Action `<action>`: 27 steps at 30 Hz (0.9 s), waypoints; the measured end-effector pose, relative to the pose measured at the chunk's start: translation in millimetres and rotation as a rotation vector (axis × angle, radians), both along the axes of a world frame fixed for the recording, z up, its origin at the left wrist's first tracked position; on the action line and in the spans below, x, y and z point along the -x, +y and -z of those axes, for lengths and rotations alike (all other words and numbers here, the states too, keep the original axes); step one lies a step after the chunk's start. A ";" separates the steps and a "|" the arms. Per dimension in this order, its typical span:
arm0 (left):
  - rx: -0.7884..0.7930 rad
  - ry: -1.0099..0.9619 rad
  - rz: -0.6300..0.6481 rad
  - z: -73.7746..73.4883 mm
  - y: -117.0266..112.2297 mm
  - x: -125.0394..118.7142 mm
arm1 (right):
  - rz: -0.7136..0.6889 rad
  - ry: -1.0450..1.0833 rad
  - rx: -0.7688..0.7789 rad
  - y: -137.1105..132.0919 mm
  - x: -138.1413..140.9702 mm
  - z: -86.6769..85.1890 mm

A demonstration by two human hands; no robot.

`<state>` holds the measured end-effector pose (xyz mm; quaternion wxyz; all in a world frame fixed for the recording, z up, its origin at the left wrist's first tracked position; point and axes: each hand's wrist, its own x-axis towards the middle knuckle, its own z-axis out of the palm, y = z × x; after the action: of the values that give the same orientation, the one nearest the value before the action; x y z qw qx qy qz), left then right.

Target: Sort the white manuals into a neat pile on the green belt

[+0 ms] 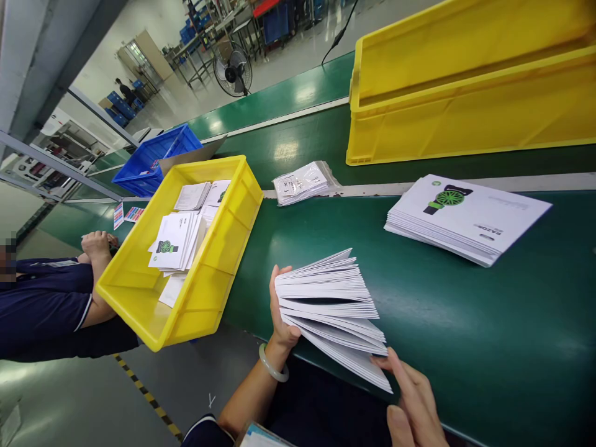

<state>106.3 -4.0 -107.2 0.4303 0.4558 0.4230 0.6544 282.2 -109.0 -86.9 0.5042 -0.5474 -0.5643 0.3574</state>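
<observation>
My left hand (280, 323) grips the left edge of a fanned stack of white folded booklets (330, 310), held on edge over the green conveyor belt (465, 323). A pale bangle sits on that wrist. My right hand (412, 397) touches the lower right corner of the fan with its fingertips, thumb and forefinger pinched at the bottom sheets. A flat pile of printed booklets with a green fan picture (465, 217) lies on the belt to the right, apart from both hands.
A yellow tray (223, 261) holding booklets hangs over the belt's near edge at left, next to a seated person's arm (97, 248). Bagged leaflets (302, 181) lie mid-belt. Stacked yellow crates (465, 118) stand far right, a blue crate (153, 161) far left.
</observation>
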 end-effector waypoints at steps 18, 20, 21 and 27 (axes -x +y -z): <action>-0.003 0.014 -0.011 -3.8 -1.5 -2.2 | -0.078 -0.022 -0.094 7.9 -12.1 23.4; 0.009 0.024 -0.017 -5.2 -1.5 -2.8 | -0.086 -0.015 -0.088 8.0 -13.2 23.1; 0.013 0.022 -0.020 -5.6 -1.6 -3.0 | -0.084 -0.007 -0.087 8.3 -13.6 22.6; 0.021 0.000 -0.009 -6.2 -2.4 -3.4 | -0.075 -0.049 -0.116 13.9 -12.4 18.0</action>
<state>109.7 -6.4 -101.0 0.4322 0.4492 0.4318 0.6519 294.6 -95.2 -104.9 0.5075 -0.5041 -0.6164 0.3292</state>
